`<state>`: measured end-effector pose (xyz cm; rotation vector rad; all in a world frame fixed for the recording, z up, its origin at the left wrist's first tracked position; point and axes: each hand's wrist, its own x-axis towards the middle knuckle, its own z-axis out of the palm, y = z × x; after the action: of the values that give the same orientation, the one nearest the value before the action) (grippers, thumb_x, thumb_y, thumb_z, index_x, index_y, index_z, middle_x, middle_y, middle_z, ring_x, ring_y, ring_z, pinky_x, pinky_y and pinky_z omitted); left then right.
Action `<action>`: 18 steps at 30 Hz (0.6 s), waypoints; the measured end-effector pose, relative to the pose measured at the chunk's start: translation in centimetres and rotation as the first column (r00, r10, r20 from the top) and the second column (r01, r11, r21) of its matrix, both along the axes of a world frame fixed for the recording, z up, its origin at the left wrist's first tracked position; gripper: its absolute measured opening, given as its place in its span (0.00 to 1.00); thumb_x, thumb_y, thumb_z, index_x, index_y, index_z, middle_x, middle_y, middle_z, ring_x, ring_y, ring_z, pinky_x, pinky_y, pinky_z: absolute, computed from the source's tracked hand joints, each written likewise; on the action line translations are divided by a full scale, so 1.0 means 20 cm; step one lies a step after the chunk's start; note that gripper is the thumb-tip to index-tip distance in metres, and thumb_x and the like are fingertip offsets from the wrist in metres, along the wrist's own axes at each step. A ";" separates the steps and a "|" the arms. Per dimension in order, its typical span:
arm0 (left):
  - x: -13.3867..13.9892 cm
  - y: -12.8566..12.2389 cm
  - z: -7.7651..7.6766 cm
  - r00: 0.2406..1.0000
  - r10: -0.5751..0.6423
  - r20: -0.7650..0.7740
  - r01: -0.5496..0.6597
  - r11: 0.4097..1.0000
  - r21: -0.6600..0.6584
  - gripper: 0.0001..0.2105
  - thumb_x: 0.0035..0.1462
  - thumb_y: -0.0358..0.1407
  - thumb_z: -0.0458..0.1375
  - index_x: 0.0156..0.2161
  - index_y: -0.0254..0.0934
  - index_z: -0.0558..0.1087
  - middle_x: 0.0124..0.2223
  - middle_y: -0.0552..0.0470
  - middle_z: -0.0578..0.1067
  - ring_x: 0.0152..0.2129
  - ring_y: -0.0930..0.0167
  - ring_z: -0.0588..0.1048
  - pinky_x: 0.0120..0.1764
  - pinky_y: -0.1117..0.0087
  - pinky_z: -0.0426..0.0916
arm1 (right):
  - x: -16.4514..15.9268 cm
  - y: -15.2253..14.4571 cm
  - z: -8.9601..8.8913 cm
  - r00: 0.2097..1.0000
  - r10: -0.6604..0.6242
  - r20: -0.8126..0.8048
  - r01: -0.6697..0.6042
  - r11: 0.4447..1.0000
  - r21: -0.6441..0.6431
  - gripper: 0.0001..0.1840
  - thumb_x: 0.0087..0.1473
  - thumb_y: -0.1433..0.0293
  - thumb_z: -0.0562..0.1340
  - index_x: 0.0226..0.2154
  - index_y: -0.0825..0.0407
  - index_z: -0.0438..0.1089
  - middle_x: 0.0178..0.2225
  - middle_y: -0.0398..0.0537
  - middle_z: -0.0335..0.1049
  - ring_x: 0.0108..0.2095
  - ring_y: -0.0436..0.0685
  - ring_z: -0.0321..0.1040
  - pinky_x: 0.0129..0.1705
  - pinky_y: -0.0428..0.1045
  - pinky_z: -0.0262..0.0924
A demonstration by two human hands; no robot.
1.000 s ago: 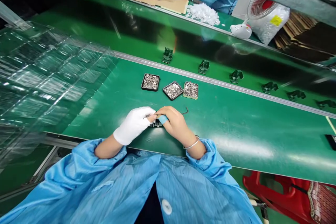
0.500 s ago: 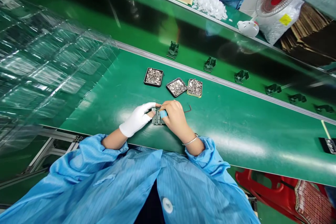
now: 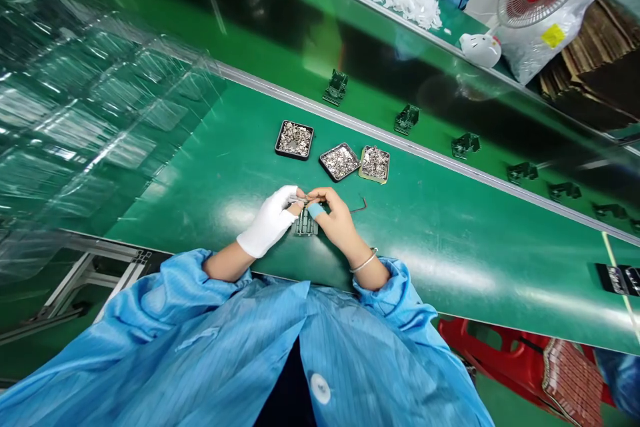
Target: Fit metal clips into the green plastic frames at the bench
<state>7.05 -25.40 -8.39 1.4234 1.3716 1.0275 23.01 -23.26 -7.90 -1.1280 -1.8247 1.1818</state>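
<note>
1. Circuit assembly [image 3: 305, 225], a small green unit with pale lengthwise strips, lies on the green worktop [image 3: 235, 167] directly in front of the person; clock directions below run from it, twelve pointing away from the body.
2. Left hand [image 3: 270, 219], in a white glove with bare fingertips, comes in from nine o'clock. Its fingers are bent, with only a narrow gap between thumb and forefinger at the far edge of the assembly; whether they grip it or a small part there, I cannot tell.
3. Right hand [image 3: 339, 219], bare, with a blue wrap [image 3: 315, 210] on one digit, comes in from three o'clock. Its fingers curl inward, tips near the left hand's; what they have hold of is too small to make out.
4. An L-shaped key [image 3: 365, 203] lies between two and three o'clock, just beside the right hand.
5. Three trays of small metal parts sit beyond: a black tray [image 3: 277, 144] at twelve, a tilted tray [image 3: 338, 179] at one, and a yellowish-edged tray [image 3: 374, 179] at two.
6. Past the metal rail [image 3: 270, 89], a row of green boards [image 3: 407, 119] stretches from just after twelve round toward three.
7. Clear plastic trays [image 3: 125, 90] are stacked at ten o'clock.
</note>
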 end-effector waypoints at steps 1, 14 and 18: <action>0.01 0.00 0.00 1.000 0.013 -0.011 -0.013 1.000 0.009 0.13 0.54 0.43 0.52 0.41 0.35 0.66 0.37 0.50 0.74 0.35 0.68 0.74 0.40 0.65 0.71 | 0.00 0.01 -0.01 0.998 -0.005 -0.067 0.000 0.998 -0.067 0.08 0.53 0.71 0.56 0.38 0.50 0.64 0.38 0.45 0.69 0.40 0.53 0.67 0.46 0.50 0.62; -0.18 0.01 0.02 0.971 0.231 -0.062 -0.221 0.965 0.139 0.18 0.58 0.44 0.52 0.49 0.35 0.64 0.46 0.42 0.75 0.44 0.65 0.76 0.51 0.58 0.69 | 0.14 0.02 0.02 0.989 0.100 -0.112 -0.104 0.994 -0.026 0.22 0.57 0.59 0.57 0.52 0.51 0.61 0.55 0.55 0.65 0.56 0.57 0.63 0.60 0.55 0.56; -0.21 -0.05 0.04 0.968 0.129 -0.216 -0.107 0.988 0.110 0.20 0.56 0.45 0.53 0.50 0.35 0.65 0.42 0.45 0.77 0.39 0.65 0.77 0.47 0.59 0.72 | 0.13 -0.03 0.06 0.931 0.270 0.245 -0.317 0.931 0.179 0.34 0.48 0.63 0.67 0.56 0.52 0.61 0.57 0.57 0.62 0.59 0.63 0.58 0.63 0.61 0.50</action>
<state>2.78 -26.40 -7.61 1.5829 1.6036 1.0472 25.67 -23.95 -6.62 -0.9073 -2.2946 1.0194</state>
